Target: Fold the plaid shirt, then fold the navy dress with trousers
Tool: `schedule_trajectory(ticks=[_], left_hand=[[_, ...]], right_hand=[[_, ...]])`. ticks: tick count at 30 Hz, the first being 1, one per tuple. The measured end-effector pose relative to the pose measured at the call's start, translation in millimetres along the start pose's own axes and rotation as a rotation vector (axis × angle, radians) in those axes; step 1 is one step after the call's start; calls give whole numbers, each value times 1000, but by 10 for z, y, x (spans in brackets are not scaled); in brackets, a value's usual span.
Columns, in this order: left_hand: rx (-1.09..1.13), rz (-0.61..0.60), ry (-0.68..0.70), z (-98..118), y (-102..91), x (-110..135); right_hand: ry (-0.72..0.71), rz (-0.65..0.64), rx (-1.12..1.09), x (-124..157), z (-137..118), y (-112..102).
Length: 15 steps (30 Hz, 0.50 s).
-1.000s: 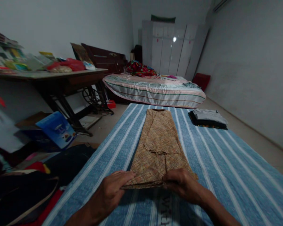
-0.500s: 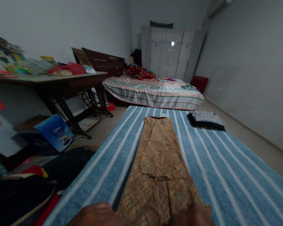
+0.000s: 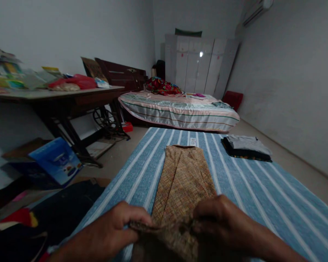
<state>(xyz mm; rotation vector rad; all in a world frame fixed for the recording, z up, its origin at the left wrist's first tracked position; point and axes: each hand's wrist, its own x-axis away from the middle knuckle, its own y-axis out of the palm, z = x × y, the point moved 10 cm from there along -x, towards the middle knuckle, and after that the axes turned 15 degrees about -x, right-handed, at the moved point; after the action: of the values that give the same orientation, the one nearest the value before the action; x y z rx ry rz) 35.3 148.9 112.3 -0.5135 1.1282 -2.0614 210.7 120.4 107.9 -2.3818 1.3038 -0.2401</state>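
One brown garment (image 3: 188, 174) — small lettered patch (image 3: 193, 142) beyond

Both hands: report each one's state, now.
Left hand: closed, holding the brown patterned garment.
Right hand: closed, also holding the brown patterned garment.

The single wide view comes from the wearer's head, looking forward and down along the blue striped sheet (image 3: 251, 189), with the brown garment (image 3: 187, 182) close below the lens, low in the middle. It faces across the room toward the bed (image 3: 164, 107) and, farthest off, the wardrobe (image 3: 191, 71) behind it.
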Motion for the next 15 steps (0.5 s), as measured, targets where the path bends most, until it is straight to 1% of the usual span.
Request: schedule_trajectory(ticks=[1, 2, 4, 5, 7, 9, 11, 12, 13, 15], left_hand=[[47, -69, -34, -75, -24, -223], [95, -87, -84, -192, -87, -453], [217, -72, -152, -469, -214, -933], [295, -73, -175, -624, -236, -1176], [467, -50, -261, -1001, -218, -1642], [576, 25, -378, -1412, -137, -2045], [650, 95, -532, -1805, 30, -2323], [655, 121, -572, -1944, 114, -2429], [659, 130, -595, -2048, 203, -2513], [655, 132, -604, -2175, 344, -2619]], right_hand=[[8, 21, -2, -176, 29, -173], [-1, 38, -1, -365, 58, -346], [26, 80, 29, -781, 227, -707], [54, 104, 50, -1000, 365, -886], [115, 164, 128, -1433, 711, -1227], [178, 210, 206, -1813, 1118, -1491], [213, 226, 227, -2101, 1515, -1634], [231, 233, 234, -2198, 1700, -1675], [247, 238, 239, -2266, 1863, -1698], [265, 231, 236, -2330, 2100, -1696]])
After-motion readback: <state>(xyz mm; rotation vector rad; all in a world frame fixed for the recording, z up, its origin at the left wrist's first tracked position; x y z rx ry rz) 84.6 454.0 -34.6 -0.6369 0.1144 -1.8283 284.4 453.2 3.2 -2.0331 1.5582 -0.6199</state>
